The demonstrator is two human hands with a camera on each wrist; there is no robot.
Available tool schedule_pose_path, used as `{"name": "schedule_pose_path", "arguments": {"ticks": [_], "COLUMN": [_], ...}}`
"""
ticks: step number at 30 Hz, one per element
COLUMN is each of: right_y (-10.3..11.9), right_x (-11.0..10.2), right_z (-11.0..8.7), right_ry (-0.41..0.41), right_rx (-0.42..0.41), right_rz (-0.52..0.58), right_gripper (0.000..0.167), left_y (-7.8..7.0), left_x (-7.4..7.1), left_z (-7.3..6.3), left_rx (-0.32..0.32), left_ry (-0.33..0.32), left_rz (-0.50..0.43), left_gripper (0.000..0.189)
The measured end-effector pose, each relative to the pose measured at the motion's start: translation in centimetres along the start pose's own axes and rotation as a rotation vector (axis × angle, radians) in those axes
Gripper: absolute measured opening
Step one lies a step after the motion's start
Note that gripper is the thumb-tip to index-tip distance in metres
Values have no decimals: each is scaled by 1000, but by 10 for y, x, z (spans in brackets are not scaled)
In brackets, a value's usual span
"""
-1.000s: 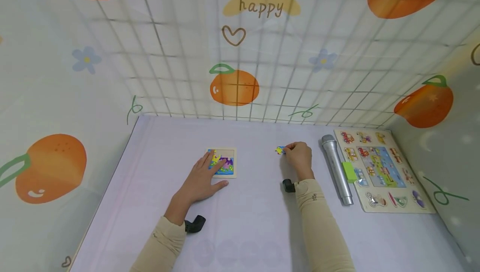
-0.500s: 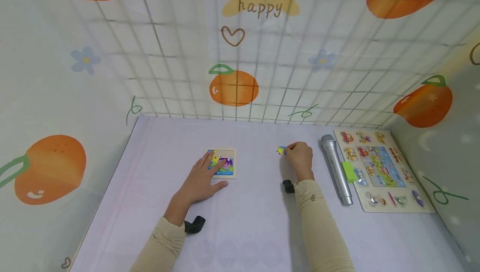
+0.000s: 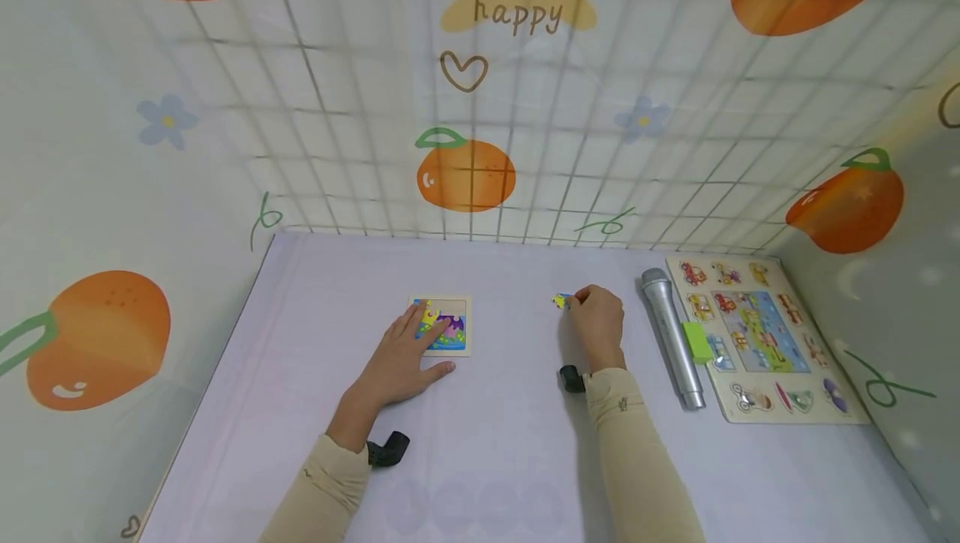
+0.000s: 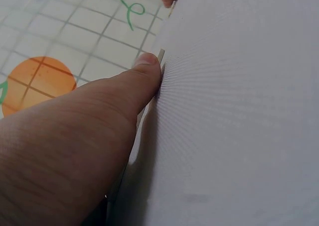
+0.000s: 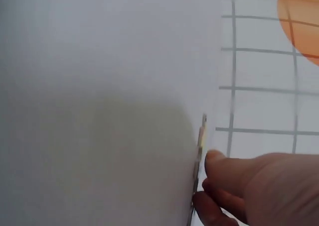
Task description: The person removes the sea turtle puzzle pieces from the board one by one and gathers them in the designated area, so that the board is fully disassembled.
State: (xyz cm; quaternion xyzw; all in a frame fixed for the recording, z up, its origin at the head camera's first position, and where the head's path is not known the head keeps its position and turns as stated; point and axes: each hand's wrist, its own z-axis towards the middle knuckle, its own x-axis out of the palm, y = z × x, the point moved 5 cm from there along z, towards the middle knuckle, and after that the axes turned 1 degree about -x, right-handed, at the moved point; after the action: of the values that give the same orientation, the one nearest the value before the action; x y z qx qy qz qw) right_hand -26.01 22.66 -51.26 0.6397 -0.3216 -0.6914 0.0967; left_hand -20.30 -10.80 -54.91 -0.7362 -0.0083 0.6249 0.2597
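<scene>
In the head view a small square jigsaw puzzle (image 3: 455,344) in a pale wooden frame lies on the table, with yellow, purple and blue pieces and a bare strip at its top right. My left hand (image 3: 401,360) rests over its left side with spread fingers, hiding part of the picture. To the right, my right hand (image 3: 597,322) pinches a yellow and blue puzzle piece (image 3: 559,301) at the table surface; its fingers cover the piece's right part. Edge-on in the right wrist view, thin pieces (image 5: 201,139) lie beside the fingertips. The left wrist view shows the thumb (image 4: 147,61) by the frame's edge.
Right of my right hand lies a silver microphone (image 3: 672,339), with a lime-green block (image 3: 697,342) against it. A larger wooden picture board (image 3: 795,407) lies beyond them at the table's right. A printed cloth over a wire grid (image 3: 555,151) rises behind the table.
My right wrist has shifted slightly to the left, its fingers still at the puzzle piece. The left hand stays in place on the framed puzzle.
</scene>
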Motion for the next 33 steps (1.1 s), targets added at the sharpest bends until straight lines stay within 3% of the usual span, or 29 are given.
{"name": "schedule_pose_path", "arguments": {"ticks": [6, 12, 25, 33], "right_y": [2, 5, 8, 6], "right_x": [3, 4, 10, 20], "right_z": [0, -4, -6, -34], "right_ry": [7, 53, 89, 55], "right_rx": [-24, 7, -21, -10], "right_rz": [-5, -19, -51, 64], "right_gripper": [36, 47, 49, 61], "left_y": [-1, -2, -2, -3], "left_x": [-1, -1, 2, -3], "left_z": [0, 0, 1, -1], "left_rx": [1, -5, -11, -11], "left_ry": [-11, -2, 1, -1], "left_rz": [-2, -6, -9, -16], "left_gripper": [78, 78, 79, 78]}}
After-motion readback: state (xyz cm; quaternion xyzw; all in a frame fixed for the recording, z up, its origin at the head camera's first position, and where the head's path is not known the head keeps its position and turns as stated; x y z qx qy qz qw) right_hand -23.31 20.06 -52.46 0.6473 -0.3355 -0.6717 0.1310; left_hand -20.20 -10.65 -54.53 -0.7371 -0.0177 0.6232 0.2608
